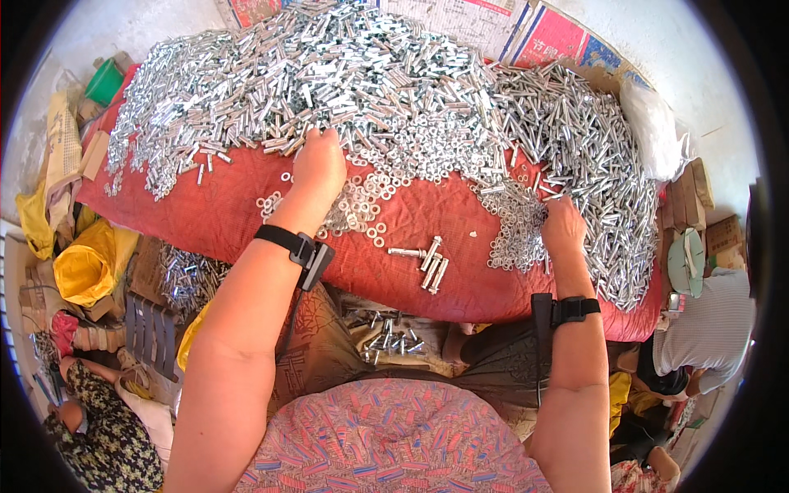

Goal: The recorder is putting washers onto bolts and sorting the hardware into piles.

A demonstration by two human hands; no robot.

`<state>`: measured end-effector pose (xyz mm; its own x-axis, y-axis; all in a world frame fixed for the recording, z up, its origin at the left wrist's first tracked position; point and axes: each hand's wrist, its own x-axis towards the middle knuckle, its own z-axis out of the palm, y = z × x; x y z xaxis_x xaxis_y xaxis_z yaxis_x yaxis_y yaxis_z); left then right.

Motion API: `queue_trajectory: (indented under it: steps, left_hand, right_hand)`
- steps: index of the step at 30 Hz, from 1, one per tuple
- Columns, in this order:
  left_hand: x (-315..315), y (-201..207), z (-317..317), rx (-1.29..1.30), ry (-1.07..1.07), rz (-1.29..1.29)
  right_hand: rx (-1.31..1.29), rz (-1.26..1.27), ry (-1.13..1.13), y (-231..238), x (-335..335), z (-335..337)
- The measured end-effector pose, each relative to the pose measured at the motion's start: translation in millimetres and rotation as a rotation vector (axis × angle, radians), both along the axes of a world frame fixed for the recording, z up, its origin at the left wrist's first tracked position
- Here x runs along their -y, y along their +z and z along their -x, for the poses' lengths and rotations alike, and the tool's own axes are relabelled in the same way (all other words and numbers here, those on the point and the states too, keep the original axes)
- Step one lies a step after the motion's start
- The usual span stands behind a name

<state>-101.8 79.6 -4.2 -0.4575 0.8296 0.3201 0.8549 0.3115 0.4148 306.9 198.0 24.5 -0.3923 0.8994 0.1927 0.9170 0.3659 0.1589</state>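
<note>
My left hand (320, 164) is closed at the near edge of a big heap of short silvery metal sleeves (329, 66); what its fingers pinch, if anything, is hidden. Flat washers (362, 201) lie scattered beside that wrist. My right hand (565, 226) has curled fingers between a patch of smaller ring washers (511, 218) and a heap of long metal bolts (616, 205); its fingertips are hard to make out. On the red cloth (444, 214) between my hands rest several expansion bolts (439, 275), sleeves fitted on them. A black strap circles each of my wrists.
More metal bolts (390, 338) lie below the red cloth, between my legs. At left are a yellow sack (86, 271), a green bucket (104, 82) and a person in a floral garment (115, 435). A person in a grey top (711, 320) and a clear plastic bag (649, 123) are at right.
</note>
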Motion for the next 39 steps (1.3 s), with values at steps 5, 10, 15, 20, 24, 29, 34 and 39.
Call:
queue_trajectory:
  steps: [5,10,15,20,24,29,34,39]
  left_hand:
    - [12.3,4.0,3.3,0.250,-0.109,-0.103]
    - [59.7,31.5,-57.8,1.536,-0.187,-0.182]
    - [94.2,21.0,-95.1,1.916,-0.232,-0.179]
    - [97.9,13.6,-106.0,1.997,-0.231,-0.197]
    - [97.9,7.3,-106.4,2.027,-0.198,-0.242]
    - [94.9,0.7,-109.2,2.020,-0.220,-0.288]
    - [96.4,1.1,-110.7,1.997,-0.208,-0.337]
    - [94.7,1.9,-111.1,1.996,-0.211,-0.323]
  right_hand:
    - [-0.204,-0.045,0.044,2.6,8.9,4.8]
    - [-0.278,-0.076,0.143,-7.6,8.6,9.2]
    - [-0.199,0.074,0.042,-1.0,3.5,13.4]
    - [-0.301,0.002,0.127,8.9,6.2,17.2]
    - [-0.821,-0.105,0.293,26.8,38.2,63.1]
    - [-1.034,0.164,0.285,12.0,77.9,100.7]
    - [-1.512,0.674,0.246,27.9,135.3,141.5]
    - [-1.603,0.745,0.290,16.1,154.1,148.0]
